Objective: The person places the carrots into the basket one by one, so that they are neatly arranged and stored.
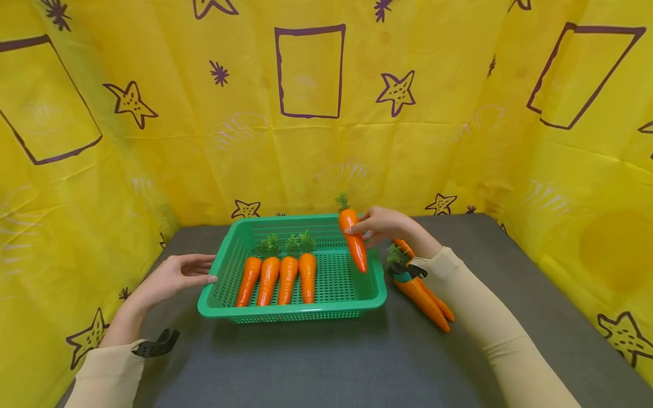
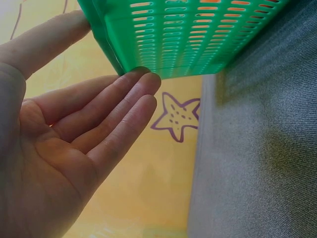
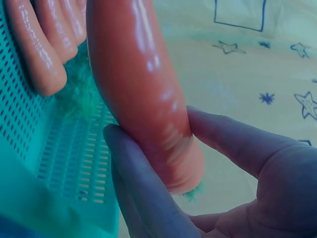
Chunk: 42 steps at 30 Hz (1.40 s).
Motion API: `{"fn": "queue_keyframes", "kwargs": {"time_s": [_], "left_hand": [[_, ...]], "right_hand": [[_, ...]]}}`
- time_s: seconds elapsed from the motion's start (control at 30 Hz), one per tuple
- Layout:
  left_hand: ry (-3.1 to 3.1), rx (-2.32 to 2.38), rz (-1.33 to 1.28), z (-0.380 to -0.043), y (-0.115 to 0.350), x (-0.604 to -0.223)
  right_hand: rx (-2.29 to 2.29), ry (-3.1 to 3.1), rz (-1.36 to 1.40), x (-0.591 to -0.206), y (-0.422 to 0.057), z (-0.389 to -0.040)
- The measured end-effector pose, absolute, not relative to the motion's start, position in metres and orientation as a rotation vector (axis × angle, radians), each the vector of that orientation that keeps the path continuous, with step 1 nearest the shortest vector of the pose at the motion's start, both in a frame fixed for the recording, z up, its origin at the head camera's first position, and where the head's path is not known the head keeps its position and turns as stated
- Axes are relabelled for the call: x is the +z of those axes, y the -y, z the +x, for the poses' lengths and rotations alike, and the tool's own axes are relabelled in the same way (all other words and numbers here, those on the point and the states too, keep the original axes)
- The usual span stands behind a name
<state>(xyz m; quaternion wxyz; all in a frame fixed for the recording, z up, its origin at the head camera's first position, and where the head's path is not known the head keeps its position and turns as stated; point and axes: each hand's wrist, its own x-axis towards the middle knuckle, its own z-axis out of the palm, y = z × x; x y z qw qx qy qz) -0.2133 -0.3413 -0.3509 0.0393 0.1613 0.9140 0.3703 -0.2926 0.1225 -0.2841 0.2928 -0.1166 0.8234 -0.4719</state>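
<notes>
A glossy orange carrot with a green tuft at its top is pinched between the thumb and fingers of my right hand, above the right end of a green plastic basket. In the right wrist view, the fingers grip this carrot near its thick end. My left hand is at the basket's left side, fingers fairly straight; in the left wrist view its fingertips touch or nearly touch the basket wall. Several carrots lie side by side in the basket's left part, tufts toward the back.
To the right of the basket, more carrots lie on the dark grey table, partly hidden by my right wrist and sleeve. A yellow patterned cloth encloses the back and sides.
</notes>
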Motion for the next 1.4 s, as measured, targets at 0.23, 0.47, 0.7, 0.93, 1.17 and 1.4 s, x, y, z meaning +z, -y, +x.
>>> {"fn": "queue_keyframes", "kwargs": {"time_s": [0.23, 0.47, 0.7, 0.93, 1.17, 1.4], "left_hand": [[-2.813, 1.120, 0.510, -0.214, 0.342, -0.351], [-2.805, 1.130, 0.518, -0.215, 0.342, -0.351], [-2.806, 1.129, 0.518, -0.215, 0.342, -0.351], [-2.808, 1.128, 0.503, -0.215, 0.342, -0.350], [-2.806, 1.131, 0.512, -0.213, 0.341, -0.349], [-2.805, 1.129, 0.505, -0.213, 0.340, -0.349]], "right_hand": [[-1.235, -2.158, -0.296, -0.290, -0.108, -0.300], [-1.226, -2.130, -0.273, -0.295, -0.093, -0.304], [-1.215, -2.065, -0.260, -0.302, -0.080, -0.309], [-1.210, -2.034, -0.210, -0.311, -0.069, -0.314], [-1.189, -1.995, -0.166, -0.324, -0.061, -0.321], [-1.171, -1.901, -0.148, -0.335, -0.056, -0.327]]}}
